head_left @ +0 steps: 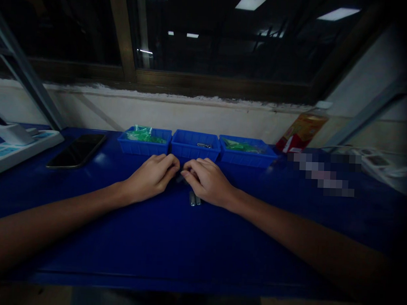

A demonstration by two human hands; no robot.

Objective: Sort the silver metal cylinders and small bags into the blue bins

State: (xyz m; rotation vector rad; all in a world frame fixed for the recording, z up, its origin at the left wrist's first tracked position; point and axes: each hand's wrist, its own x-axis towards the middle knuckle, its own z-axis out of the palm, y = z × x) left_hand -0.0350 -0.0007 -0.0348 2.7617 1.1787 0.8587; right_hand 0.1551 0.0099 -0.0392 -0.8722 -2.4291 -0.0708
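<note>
Where R hand [211,181] curls, 2 shiny cyl. pcs [192,200] lie parallel.

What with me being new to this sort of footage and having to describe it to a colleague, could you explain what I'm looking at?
There is no machine here: a person works with bare hands, the left hand and the right hand. The single picture comes from a camera on that person's head, looking forward and down.

On the blue table, two shiny pieces lie by the right hand. Beyond the hands stand three bins: the outer two hold green plastic, the middle one a shiny part. To the left are a phone and a power strip; to the right, a bottle.

Both hands have curled fingers; it is too dark to tell what either grip holds.
</note>
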